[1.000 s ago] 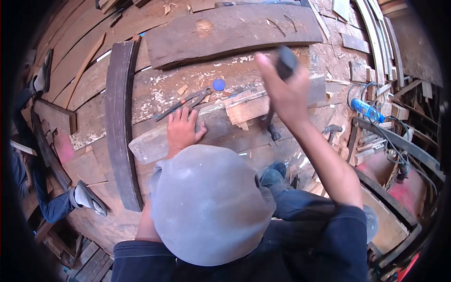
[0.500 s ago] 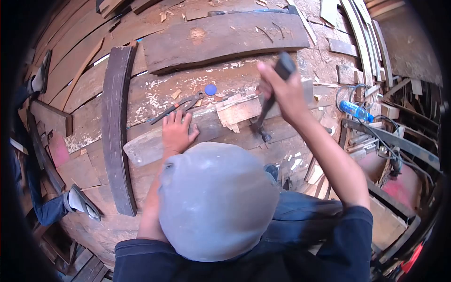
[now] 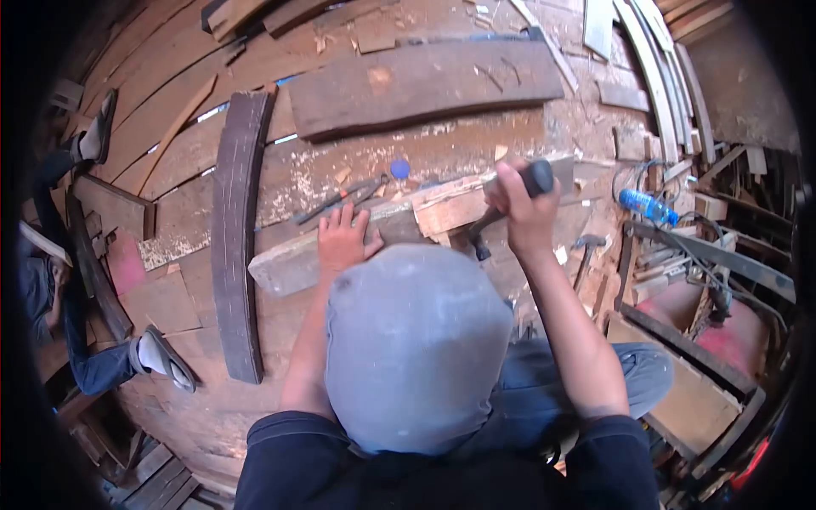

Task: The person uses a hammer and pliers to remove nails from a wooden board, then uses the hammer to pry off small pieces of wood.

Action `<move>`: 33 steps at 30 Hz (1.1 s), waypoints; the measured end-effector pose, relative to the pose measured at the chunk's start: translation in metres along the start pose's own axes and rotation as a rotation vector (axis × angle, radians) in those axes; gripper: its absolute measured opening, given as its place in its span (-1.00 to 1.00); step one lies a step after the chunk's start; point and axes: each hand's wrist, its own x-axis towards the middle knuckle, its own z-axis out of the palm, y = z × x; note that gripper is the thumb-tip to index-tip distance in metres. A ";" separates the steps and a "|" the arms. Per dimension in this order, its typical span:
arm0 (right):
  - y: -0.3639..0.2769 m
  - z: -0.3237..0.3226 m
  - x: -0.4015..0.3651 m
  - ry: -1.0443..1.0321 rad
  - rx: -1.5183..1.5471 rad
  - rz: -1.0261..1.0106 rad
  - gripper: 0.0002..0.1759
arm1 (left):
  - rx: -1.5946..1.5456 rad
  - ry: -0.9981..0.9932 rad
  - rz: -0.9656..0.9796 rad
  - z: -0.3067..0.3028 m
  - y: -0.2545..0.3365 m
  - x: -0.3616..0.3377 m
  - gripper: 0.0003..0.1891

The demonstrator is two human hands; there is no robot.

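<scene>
Gripping a tool (image 3: 489,223) with curled fingers, the right hand (image 3: 528,212) is by a board (image 3: 395,221); the left hand (image 3: 342,241) lies flat on it, fingers slightly apart, grasping nothing, near pliers (image 3: 340,201).

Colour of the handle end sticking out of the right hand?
Black; the handle end shows best in the head view.

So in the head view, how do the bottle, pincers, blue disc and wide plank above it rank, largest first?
1. Wide plank
2. Bottle and pincers, too close: pincers longer, bottle thicker
3. Blue disc
</scene>
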 end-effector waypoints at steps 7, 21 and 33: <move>0.052 0.075 0.121 0.061 -0.383 -0.165 -0.46 | 0.010 -0.029 -0.015 0.008 -0.006 0.007 -0.60; -0.001 -0.018 -0.009 -0.094 0.010 0.012 -0.66 | -0.050 -0.073 -0.027 -0.005 -0.004 0.003 -0.46; 0.028 0.037 0.115 -0.148 -0.030 0.199 -0.64 | -0.060 -0.063 -0.032 -0.004 -0.001 0.015 -0.56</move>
